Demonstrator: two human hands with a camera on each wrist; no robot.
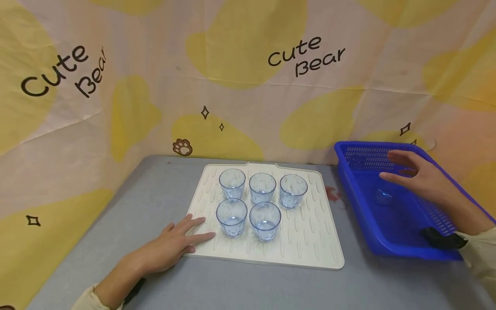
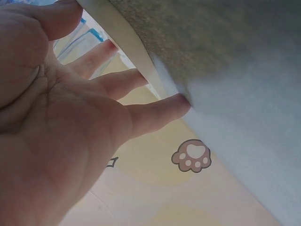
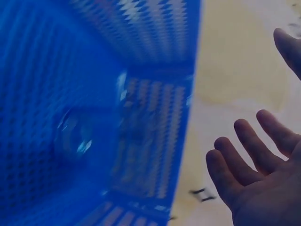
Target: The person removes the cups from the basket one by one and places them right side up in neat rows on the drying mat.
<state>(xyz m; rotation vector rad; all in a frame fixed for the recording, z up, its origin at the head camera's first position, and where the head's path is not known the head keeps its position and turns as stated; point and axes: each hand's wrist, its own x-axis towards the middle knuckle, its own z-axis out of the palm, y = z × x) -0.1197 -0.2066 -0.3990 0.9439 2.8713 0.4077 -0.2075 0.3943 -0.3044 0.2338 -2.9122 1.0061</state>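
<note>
Grey table (image 1: 162,189) w/ cream drying mat (image 1: 310,241); blue basket (image 1: 391,232) at right. Five glasses (image 1: 263,196) upright on mat, one glass (image 1: 382,197) in basket. Left hand (image 1: 174,245) flat, fingers straight on mat edge. Right hand (image 1: 418,174) over basket, fingers relaxed, holding nothing.

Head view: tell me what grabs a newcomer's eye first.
Five clear blue-tinted glass cups stand upright in two rows on a cream ribbed silicone drying mat at the middle of the grey table. To the right sits a bright blue perforated plastic basket with one more small clear glass on its floor, the right hand open above it. The left hand rests flat, fingers on the mat's near left corner.
</note>
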